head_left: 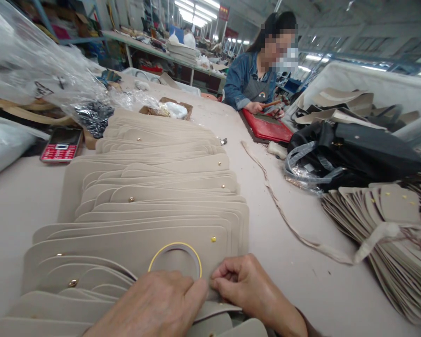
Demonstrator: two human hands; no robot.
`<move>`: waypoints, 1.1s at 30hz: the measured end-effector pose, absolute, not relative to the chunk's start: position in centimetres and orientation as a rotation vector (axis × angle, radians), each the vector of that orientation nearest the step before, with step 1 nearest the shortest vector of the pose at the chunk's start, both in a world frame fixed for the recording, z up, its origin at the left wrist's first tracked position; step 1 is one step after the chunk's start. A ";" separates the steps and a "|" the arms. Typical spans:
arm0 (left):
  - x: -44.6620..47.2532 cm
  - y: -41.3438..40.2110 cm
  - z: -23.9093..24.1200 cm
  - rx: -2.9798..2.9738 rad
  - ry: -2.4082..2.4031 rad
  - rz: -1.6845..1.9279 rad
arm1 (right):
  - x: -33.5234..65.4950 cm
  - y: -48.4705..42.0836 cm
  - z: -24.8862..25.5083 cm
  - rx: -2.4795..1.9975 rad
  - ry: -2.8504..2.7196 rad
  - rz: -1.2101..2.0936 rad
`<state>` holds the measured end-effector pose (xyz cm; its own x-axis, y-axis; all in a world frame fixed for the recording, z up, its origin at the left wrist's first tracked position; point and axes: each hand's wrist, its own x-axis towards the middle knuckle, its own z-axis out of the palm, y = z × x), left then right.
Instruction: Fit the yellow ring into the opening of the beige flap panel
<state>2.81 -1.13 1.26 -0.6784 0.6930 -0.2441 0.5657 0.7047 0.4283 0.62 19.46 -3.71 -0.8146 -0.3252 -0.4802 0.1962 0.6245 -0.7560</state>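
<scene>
Taping in hand: left hand [154, 304] and right hand [247, 285] pinch tape roll [175, 260] end onto beige flap [126, 248]; pressing flat seems due next.

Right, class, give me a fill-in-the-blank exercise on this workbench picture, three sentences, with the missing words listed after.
1. Both hands, left hand and right hand, pinch a roll of tape coloured ____.
2. The beige pieces lie in an overlapping ____.
3. The phone by the plastic bag is ____.

Missing words: yellow; row; red
</scene>
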 end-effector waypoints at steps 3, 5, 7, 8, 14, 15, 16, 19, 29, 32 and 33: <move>3.1 -1.2 1.3 0.974 2.523 0.464 | 0.8 18.9 -3.8 -0.212 2.394 -1.056; 3.2 -1.3 1.2 0.970 2.530 0.487 | 1.0 18.7 -3.9 -0.248 2.474 -1.015; 3.3 -1.3 1.2 0.963 2.549 0.492 | 1.3 18.6 -4.0 -0.259 2.512 -1.020; 3.3 -1.3 1.2 0.965 2.554 0.485 | 1.5 18.7 -4.0 -0.264 2.518 -1.042; 3.2 -0.9 1.6 0.968 2.606 0.412 | 1.9 19.9 -4.3 -0.209 2.356 -1.257; 3.2 -0.9 1.6 0.962 2.611 0.405 | 1.9 20.1 -4.4 -0.173 2.298 -1.301; 3.2 -0.8 1.7 0.958 2.612 0.400 | 1.9 20.3 -4.5 -0.137 2.242 -1.347; 3.3 -0.7 1.9 0.956 2.616 0.386 | 1.8 20.7 -4.6 -0.077 2.134 -1.432; 2.8 -0.6 2.8 0.873 2.473 0.366 | 1.6 19.4 -4.7 -0.257 2.434 -1.141; 2.6 -0.6 2.9 0.824 2.424 0.397 | 2.0 19.1 -4.8 -0.352 2.534 -1.128; 2.6 -0.6 2.9 0.809 2.419 0.402 | 2.1 19.1 -4.9 -0.371 2.559 -1.129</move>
